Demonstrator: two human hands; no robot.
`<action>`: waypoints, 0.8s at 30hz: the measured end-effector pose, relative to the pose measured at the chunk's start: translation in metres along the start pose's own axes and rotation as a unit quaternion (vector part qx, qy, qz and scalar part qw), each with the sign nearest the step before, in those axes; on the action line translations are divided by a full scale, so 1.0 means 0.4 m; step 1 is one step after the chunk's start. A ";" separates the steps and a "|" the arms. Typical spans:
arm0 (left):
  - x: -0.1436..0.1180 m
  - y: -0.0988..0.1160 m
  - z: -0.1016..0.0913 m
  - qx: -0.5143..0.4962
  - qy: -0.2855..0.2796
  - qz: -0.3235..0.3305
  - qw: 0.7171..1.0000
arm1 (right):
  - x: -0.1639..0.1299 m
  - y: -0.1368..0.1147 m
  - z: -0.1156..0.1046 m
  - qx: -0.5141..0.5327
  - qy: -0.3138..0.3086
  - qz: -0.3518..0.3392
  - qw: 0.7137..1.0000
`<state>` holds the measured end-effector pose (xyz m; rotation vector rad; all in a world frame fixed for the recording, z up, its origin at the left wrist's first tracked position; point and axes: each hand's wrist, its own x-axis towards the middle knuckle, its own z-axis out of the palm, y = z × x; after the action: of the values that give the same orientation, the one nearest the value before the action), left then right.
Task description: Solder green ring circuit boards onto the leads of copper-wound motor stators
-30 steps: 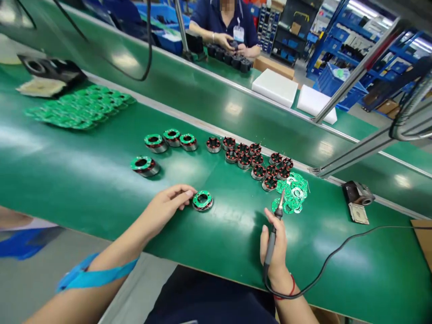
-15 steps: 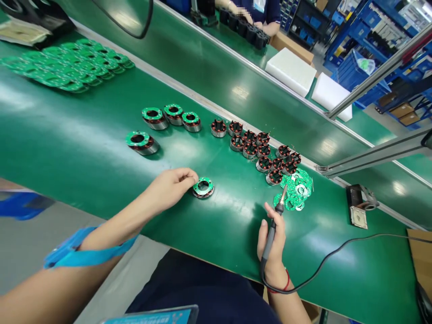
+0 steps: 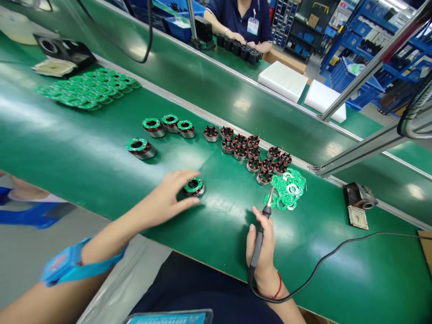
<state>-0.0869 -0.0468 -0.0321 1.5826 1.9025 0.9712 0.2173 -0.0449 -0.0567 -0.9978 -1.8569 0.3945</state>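
Note:
My left hand is spread around a motor stator topped with a green ring-shaped circuit board. Its fingers reach over the far side and the thumb lies along the near side; a firm grip on it is not visible. My right hand is closed around a soldering iron, tip pointing up and away. Just beyond that tip lies a loose pile of green ring boards. Several bare copper-wound stators stand behind the pile and to its left.
Board-topped stators stand at the back left, one nearer. Flat green board panels lie further left. Soldering iron stands are at left and right. The iron's cable trails right. Across the divider sits a co-worker.
My left hand has gone from pinched fingers at the board's edge to spread around the stator. My right hand still holds the soldering iron. The camera view has shifted.

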 end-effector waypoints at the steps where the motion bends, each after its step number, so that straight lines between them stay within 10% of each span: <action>1: 0.003 -0.008 0.009 0.036 -0.028 0.047 0.998 | 0.000 -0.001 0.000 -0.003 0.003 -0.001 1.000; 6: 0.113 -0.096 -0.007 0.196 -0.016 0.100 0.975 | -0.007 0.004 0.006 -0.033 0.013 -0.018 0.999; 12: 0.259 -0.179 -0.138 0.317 0.043 0.040 0.947 | -0.014 0.012 0.011 -0.067 0.016 -0.008 0.998; 19: 0.197 -0.237 -0.299 0.357 0.021 -0.006 0.934 | -0.011 0.014 0.016 -0.074 0.024 -0.007 0.997; 24: 0.218 -0.255 -0.314 0.397 -0.035 0.008 0.917 | -0.002 0.006 0.026 -0.051 0.014 -0.021 0.998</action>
<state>-0.2638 0.0027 -0.0244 2.0048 2.3875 0.0960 0.2098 -0.0426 -0.0638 -1.0249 -1.8841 0.2619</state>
